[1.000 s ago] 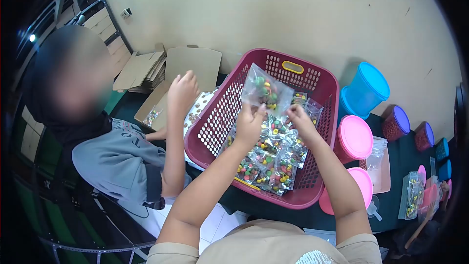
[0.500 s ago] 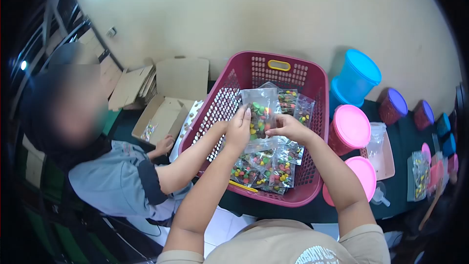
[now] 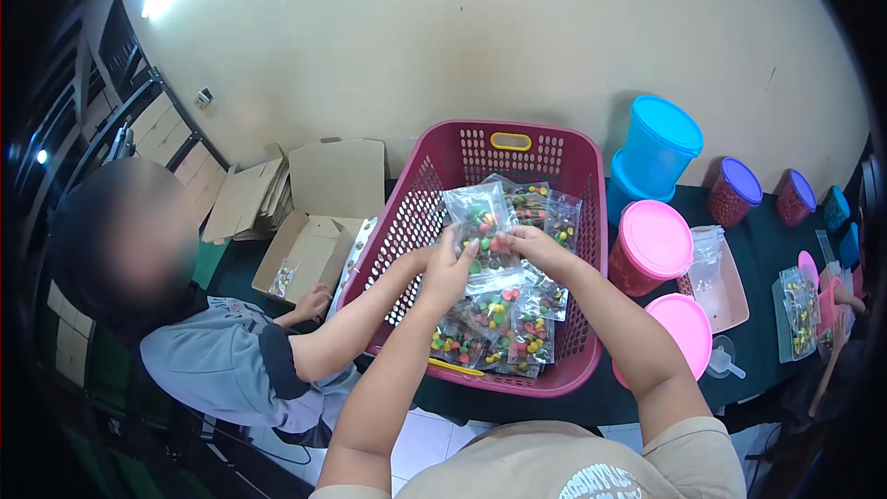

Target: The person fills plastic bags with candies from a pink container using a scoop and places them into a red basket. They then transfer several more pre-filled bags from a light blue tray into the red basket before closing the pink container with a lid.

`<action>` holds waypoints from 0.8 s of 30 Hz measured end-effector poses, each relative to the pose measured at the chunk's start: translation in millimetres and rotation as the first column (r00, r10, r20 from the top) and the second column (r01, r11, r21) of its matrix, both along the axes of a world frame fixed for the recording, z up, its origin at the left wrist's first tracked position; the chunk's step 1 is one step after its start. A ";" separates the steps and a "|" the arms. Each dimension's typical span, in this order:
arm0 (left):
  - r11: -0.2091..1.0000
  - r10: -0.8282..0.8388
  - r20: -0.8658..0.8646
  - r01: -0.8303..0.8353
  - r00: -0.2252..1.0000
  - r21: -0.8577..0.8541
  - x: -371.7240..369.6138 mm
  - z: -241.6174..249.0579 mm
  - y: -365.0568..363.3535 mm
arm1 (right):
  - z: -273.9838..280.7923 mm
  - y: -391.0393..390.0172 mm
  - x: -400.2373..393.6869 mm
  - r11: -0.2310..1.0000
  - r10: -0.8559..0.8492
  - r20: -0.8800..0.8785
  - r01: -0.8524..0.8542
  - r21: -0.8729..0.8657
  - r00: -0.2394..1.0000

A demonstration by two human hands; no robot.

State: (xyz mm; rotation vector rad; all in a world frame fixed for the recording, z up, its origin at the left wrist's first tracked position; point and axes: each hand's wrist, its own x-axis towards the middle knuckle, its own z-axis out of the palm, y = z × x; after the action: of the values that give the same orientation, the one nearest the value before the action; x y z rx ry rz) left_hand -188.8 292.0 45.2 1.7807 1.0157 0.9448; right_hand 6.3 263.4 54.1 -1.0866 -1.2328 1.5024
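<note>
A clear bag of colourful candies is held over the maroon basket. My left hand is closed on the bag's lower left side, thumb on its front. At the bag's right edge, my right hand pinches it with bent fingers. Several similar filled bags lie in the basket beneath and around my hands. A co-worker's arm reaches in from the left, its hand hidden behind my left hand.
The co-worker stands at the left, by an open cardboard box. To the right are blue tubs, pink-lidded tubs, a pink tray and purple-lidded jars. Another person's hand is at the far right.
The view has shifted, so the basket's far rim sits lower in the picture. The held bag is tilted a little more to the left. Both my hands still hold it.
</note>
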 end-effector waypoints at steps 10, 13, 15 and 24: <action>1.000 0.007 -0.009 -0.007 1.000 -0.009 6.0 14.6 -7.3 | -13.4 3.6 4.2 0.993 0.024 0.115 -0.037 0.113 0.993; 0.997 -0.028 0.055 0.024 0.998 0.075 5.4 13.1 -6.1 | -8.1 -0.7 1.9 0.976 -0.035 0.146 0.003 0.217 0.989; 0.995 -0.035 0.040 0.031 0.999 0.091 5.4 15.1 -4.7 | -9.7 1.2 3.4 0.980 -0.034 0.189 -0.005 0.199 0.981; 0.997 -0.057 0.066 0.061 0.996 -0.056 6.2 13.8 -6.2 | -22.7 11.4 6.1 0.991 -0.121 0.124 0.112 0.077 0.985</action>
State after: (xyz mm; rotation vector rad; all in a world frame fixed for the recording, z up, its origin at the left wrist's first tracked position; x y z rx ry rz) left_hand -182.6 285.9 58.9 1.7124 0.9358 0.9208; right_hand 12.5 274.7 31.4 -1.2030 -1.2769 1.3085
